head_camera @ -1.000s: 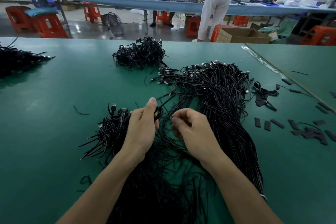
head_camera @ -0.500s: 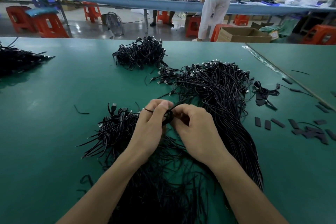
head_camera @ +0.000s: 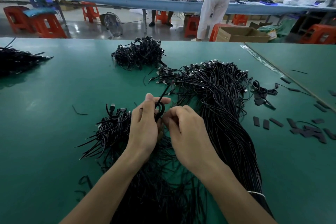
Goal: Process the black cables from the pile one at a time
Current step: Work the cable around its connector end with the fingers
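Observation:
A big pile of long black cables (head_camera: pixel 221 107) lies on the green table (head_camera: pixel 54 114), fanning from the far middle toward me on the right. My left hand (head_camera: pixel 145 125) grips a small coil of one black cable (head_camera: pixel 160 108), whose free end sticks up and away past my thumb. My right hand (head_camera: pixel 183 131) sits just right of it, fingers curled, pinching the same cable at the coil's lower edge. A lower heap of coiled cables (head_camera: pixel 112 127) lies left of my left hand.
Another bundled heap (head_camera: pixel 140 54) sits at the far middle, and a dark heap (head_camera: pixel 16 60) at the far left edge. Small black strips (head_camera: pixel 307 129) are scattered on the right. A table seam (head_camera: pixel 283 76) runs diagonally. A person (head_camera: pixel 214 2) stands beyond the table.
My hands have come together and lifted slightly away from me. The cable between them has been wound into a tighter small coil in my left hand.

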Motion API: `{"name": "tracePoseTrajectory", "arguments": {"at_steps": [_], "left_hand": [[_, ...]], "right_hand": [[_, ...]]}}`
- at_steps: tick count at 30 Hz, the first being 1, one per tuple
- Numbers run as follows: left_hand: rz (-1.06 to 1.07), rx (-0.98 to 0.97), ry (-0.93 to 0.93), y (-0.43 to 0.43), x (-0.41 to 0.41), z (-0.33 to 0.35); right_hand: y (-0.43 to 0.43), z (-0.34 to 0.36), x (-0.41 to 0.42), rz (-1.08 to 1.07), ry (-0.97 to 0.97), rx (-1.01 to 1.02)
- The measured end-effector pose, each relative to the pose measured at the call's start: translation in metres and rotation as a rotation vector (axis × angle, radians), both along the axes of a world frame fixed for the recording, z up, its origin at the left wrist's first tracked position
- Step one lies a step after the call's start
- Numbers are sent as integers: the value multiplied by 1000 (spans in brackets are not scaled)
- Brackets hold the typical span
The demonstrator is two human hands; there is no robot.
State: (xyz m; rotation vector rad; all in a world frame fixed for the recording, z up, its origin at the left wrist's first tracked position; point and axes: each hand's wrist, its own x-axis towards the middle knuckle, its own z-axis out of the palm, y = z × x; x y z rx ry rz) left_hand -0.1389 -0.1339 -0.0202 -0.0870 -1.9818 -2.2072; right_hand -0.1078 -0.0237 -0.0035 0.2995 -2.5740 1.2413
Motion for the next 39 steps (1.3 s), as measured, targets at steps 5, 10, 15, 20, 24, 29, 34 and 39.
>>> {"name": "tracePoseTrajectory", "arguments": {"at_steps": [5, 10, 15, 20, 24, 29, 34, 39], "left_hand": [[-20, -13, 17, -3, -1, -4], [-36, -39, -186, -6, -2, -3], [-268, -70, -413, -8, 1, -2], [-375, -120, -592, -11, 0, -6], [-392, -26, -627, -7, 2, -10], [-561, 145, -612, -12, 0, -14], [-793, -111, -428, -17, 4, -8], [-821, -253, -386, -19, 5, -8]], "right_hand": [[-5, -2, 7, 40, 191, 217], [0, 2, 7, 28, 374, 474], [7, 6, 3, 142, 413, 681], [12, 9, -5, 262, 229, 609], [13, 5, -9, 240, 80, 374], [18, 3, -13, 189, -43, 241], [26, 11, -15, 244, -153, 218], [31, 18, -15, 327, -153, 262]]}}
